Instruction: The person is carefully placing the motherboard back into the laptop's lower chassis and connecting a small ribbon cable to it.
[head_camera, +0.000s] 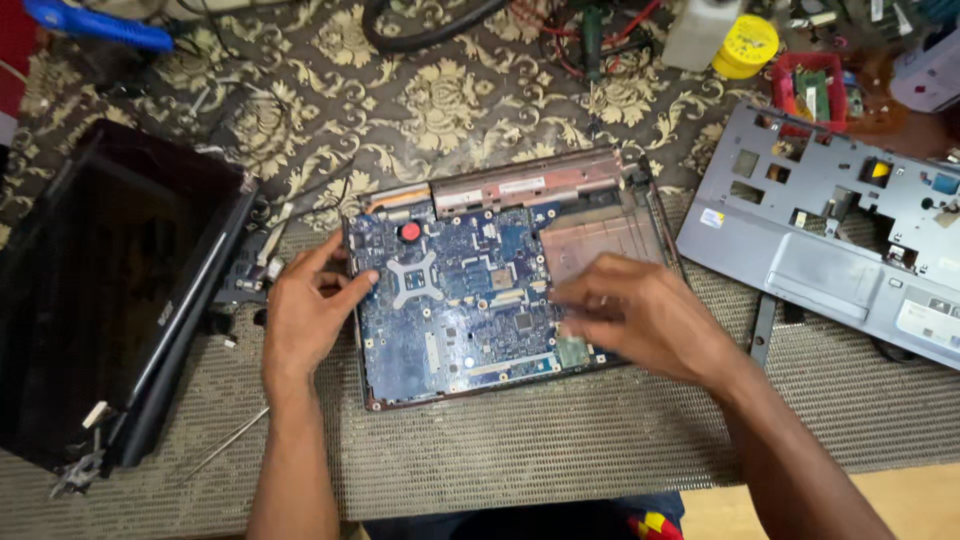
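Observation:
An opened laptop base (600, 185) lies in the middle of the mat, with a blue motherboard (470, 300) bare inside it. My left hand (305, 315) rests at the board's left edge, thumb and fingers touching that edge. My right hand (645, 315) lies over the board's right side, fingers bent and pointing left; it is blurred, and I cannot tell if it grips anything. A red round part (410, 231) and a silver cross-shaped bracket (414, 279) sit on the board's upper left.
A detached black screen lid (100, 290) lies at left. A grey palm-rest cover (830, 235) lies at right. A screwdriver (225, 442) rests near the front left. Cables, a yellow lid (747, 42), a red tray (812, 88) and a white bottle (700, 30) crowd the back.

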